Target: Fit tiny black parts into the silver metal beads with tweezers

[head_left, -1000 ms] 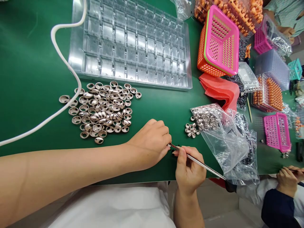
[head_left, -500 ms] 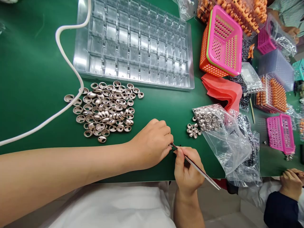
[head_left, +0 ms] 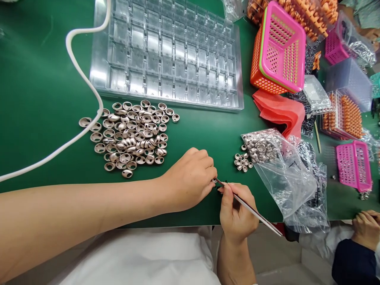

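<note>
My left hand (head_left: 190,178) rests on the green table (head_left: 35,91) near its front edge, fingers pinched on a small metal part that is mostly hidden. My right hand (head_left: 236,211) grips metal tweezers (head_left: 249,208), whose tips meet the left fingertips. A heap of several pinkish metal ring shells (head_left: 130,132) lies to the left of my hands. A few small rings (head_left: 242,162) lie loose to the right, spilling from a clear plastic bag (head_left: 282,170).
A clear compartment tray (head_left: 169,51) lies at the back. A white hose (head_left: 80,75) curves across the left. Pink and orange baskets (head_left: 277,51), a red cloth (head_left: 280,111), bags and racks of orange parts crowd the right. Another person's hand (head_left: 366,233) is at lower right.
Both hands stay pinched together at the same spot; only the view has shifted slightly.
</note>
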`<state>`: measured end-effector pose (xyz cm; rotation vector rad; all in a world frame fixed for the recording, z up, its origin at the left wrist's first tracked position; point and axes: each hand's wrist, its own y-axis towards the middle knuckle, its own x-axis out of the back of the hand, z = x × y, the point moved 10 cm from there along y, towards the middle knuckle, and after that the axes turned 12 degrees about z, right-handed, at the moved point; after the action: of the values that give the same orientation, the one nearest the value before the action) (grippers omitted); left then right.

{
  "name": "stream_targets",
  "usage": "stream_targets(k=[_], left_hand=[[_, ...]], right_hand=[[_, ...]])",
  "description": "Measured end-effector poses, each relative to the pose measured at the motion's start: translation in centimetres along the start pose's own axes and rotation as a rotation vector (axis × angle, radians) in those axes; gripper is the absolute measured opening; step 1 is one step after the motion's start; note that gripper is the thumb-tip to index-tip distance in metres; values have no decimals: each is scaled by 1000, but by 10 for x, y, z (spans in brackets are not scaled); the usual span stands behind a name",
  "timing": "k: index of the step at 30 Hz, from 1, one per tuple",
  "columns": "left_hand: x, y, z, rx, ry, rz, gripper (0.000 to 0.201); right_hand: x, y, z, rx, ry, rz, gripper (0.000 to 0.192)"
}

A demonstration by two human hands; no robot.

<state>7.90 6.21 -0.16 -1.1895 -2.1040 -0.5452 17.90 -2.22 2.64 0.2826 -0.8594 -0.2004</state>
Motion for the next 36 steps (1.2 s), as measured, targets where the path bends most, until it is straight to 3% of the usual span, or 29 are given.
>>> stream_targets(k=[26, 36], left_hand=[[-1, -1, 1, 4, 3, -1, 13], [-1, 0, 1, 8, 2, 23, 12]], right_hand=[[-4, 3, 0, -26, -31, 38, 17], [4, -1, -3, -43, -17, -48, 18]])
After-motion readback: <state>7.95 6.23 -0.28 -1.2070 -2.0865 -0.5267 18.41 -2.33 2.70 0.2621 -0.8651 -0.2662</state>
